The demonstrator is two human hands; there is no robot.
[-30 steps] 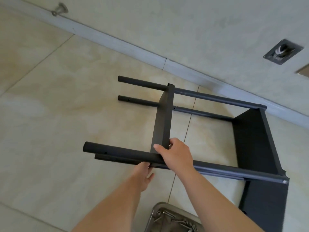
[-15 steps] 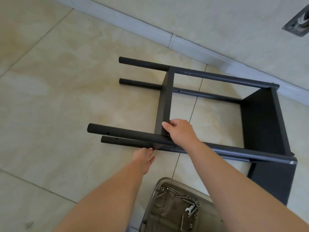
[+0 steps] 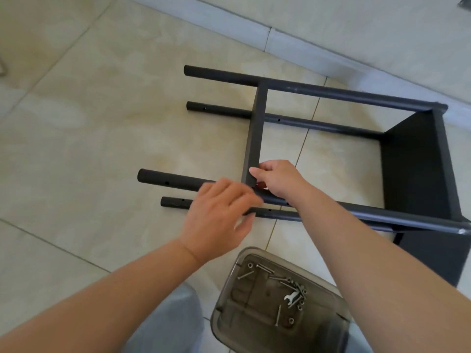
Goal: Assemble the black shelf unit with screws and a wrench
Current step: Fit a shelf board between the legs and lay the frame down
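Two hands at the shelf unit (image 3: 418, 159): right hand (image 3: 276, 178) pinches its panel (image 3: 254, 138), left hand (image 3: 219, 220) loose

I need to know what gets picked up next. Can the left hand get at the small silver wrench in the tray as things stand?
Probably yes. The left hand holds nothing, and the small silver wrench lies uncovered among loose screws in the open grey plastic tray, with nothing in between.

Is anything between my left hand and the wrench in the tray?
Nothing visible. The left hand hovers over the poles; the wrench lies uncovered among screws in the open tray, below and right of it.
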